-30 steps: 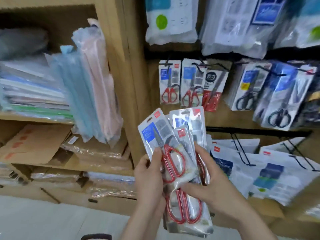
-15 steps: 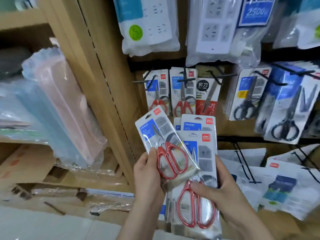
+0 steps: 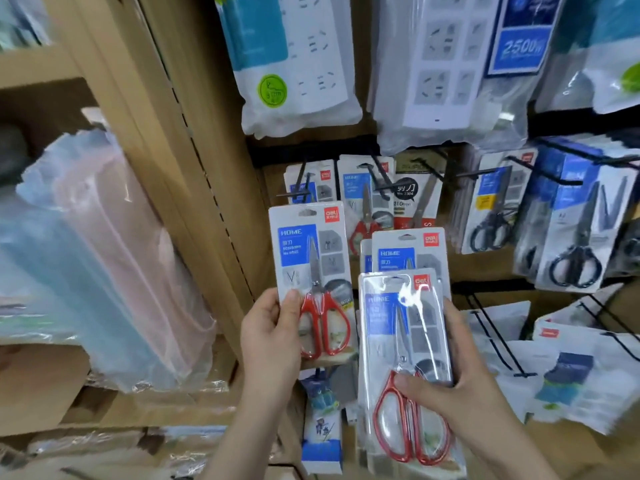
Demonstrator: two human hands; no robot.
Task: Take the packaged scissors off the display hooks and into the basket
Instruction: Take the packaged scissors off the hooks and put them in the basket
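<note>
- The left hand (image 3: 270, 337) grips one small scissors pack (image 3: 311, 265), now drawn left of the stack and upright, no longer tilted across it
- The right hand (image 3: 453, 386) still clutches the stack of scissors packs (image 3: 401, 327), below the display hooks (image 3: 379, 178)

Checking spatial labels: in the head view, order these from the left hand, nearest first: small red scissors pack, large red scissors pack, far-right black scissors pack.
1. The small red scissors pack: held in the left hand.
2. The large red scissors pack: beside it, in the right hand.
3. The black scissors pack: hanging far right.
</note>
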